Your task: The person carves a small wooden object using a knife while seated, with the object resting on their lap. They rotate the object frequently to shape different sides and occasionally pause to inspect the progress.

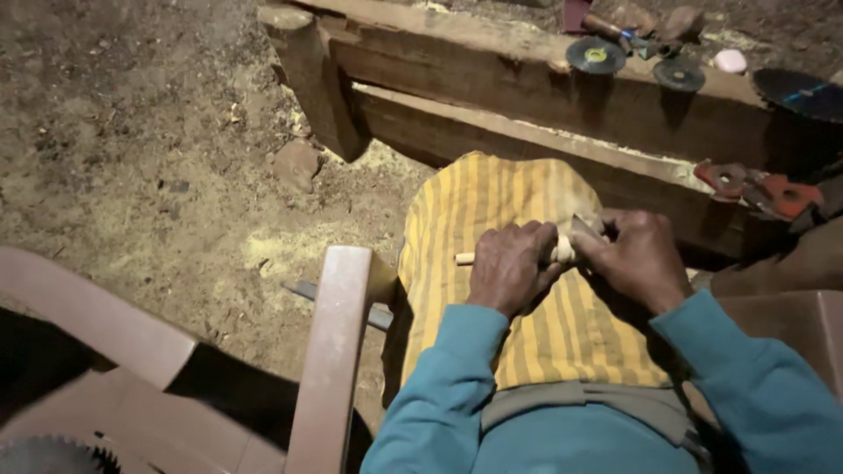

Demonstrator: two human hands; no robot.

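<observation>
Underfoot, the dirt floor (149, 132) spreads across the left of the view, strewn with pale sawdust; heavy wooden beams (527, 96) run along the top, with two round grinding discs (596, 55) lying on the upper one and a pale pink stone just beside them; a brown plastic chair (338, 351) stands at the lower left, its arm upright beside the person's knee; a yellow striped cloth (518, 219) covers the lap; over it, the left hand (509, 268) is closed around a small pale wooden peg (465, 258), whose tip sticks out to the left of the fist; the right hand (637, 259) grips a short metal blade (587, 228), pressed against the peg's thicker end between the two hands; both sleeves are teal.
</observation>
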